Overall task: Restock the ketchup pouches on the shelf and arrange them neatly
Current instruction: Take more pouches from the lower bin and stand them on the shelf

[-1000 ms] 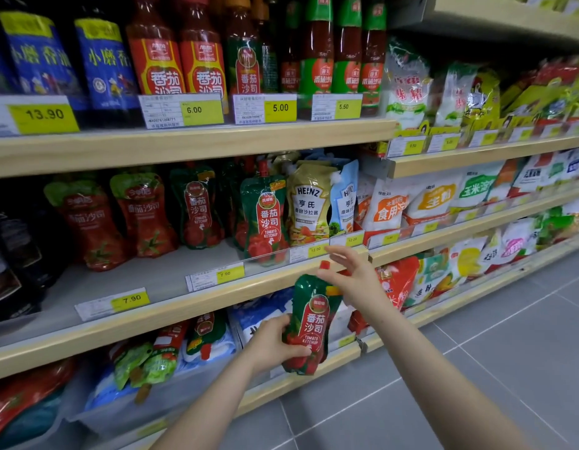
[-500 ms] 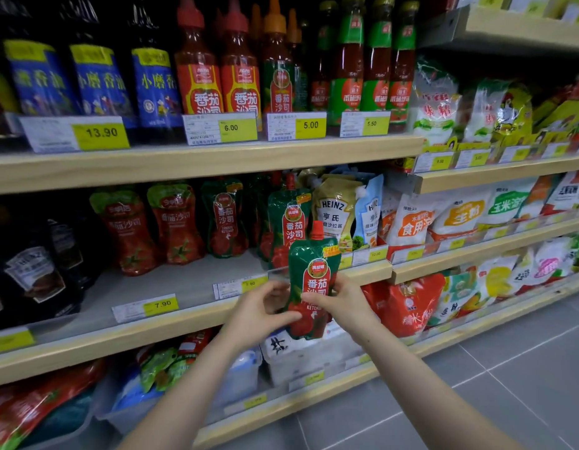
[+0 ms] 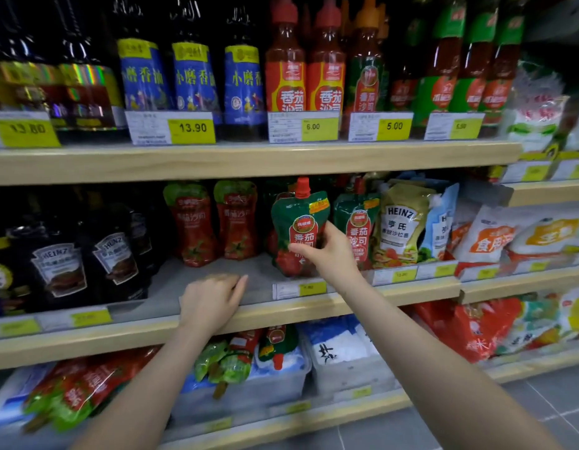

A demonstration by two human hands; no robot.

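Pouch [image 3: 298, 228] in right hand [image 3: 327, 251]

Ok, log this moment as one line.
right hand grips green ketchup pouch | pouch upright on middle shelf | left hand rests on shelf edge

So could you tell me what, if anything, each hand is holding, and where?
The right hand holds the pouch by its lower right side; the left hand holds nothing.

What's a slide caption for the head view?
Right hand stands a green ketchup pouch on the middle shelf; left hand rests on its edge.
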